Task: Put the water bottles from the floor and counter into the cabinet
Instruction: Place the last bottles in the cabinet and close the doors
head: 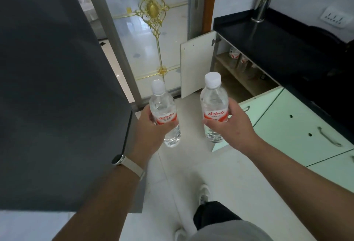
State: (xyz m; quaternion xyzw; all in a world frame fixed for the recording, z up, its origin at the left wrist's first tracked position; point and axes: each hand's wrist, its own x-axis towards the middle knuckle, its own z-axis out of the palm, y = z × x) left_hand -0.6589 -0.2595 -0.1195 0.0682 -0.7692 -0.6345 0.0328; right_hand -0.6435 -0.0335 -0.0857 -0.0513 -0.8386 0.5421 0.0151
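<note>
A person stands on a pale tiled floor (191, 164), the left hand (153, 127) curled round one water bottle (162, 106) and the right hand (232, 124) curled round a second bottle (214, 103), both caps up. The open cabinet (235, 72) lies ahead and to the right, under the black surface (268, 36), so the right hand is nearer. Its white door (197, 64) stands swung out on the left, and a tall dark grey appliance (57, 87) narrows the room on that side.
</note>
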